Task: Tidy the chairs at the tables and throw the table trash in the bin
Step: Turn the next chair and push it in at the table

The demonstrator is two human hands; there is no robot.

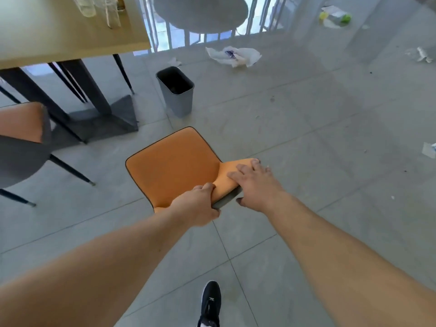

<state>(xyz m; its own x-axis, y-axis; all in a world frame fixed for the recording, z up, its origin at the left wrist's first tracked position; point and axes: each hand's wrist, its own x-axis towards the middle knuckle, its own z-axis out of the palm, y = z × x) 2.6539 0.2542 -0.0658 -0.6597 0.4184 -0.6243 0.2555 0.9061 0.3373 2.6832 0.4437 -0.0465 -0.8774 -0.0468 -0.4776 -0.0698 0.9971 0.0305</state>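
Observation:
An orange chair (172, 166) stands on the tiled floor in the middle of the view, seat facing the wooden table (70, 41). My left hand (200, 204) grips the top edge of its backrest. My right hand (254, 182) lies over the same edge further right, fingers curled over the orange cushion. A grey bin (177, 93) stands just beyond the chair, beside the table's dark base. Clear plastic trash (99, 10) lies on the tabletop. Crumpled white wrappers (233, 56) lie on the floor behind the bin.
A second orange and grey chair (21, 142) sits at the left by the table. A round grey chair (200, 13) and white railing stand at the back. More litter (335, 16) lies at the far right. My black shoe (211, 303) is below.

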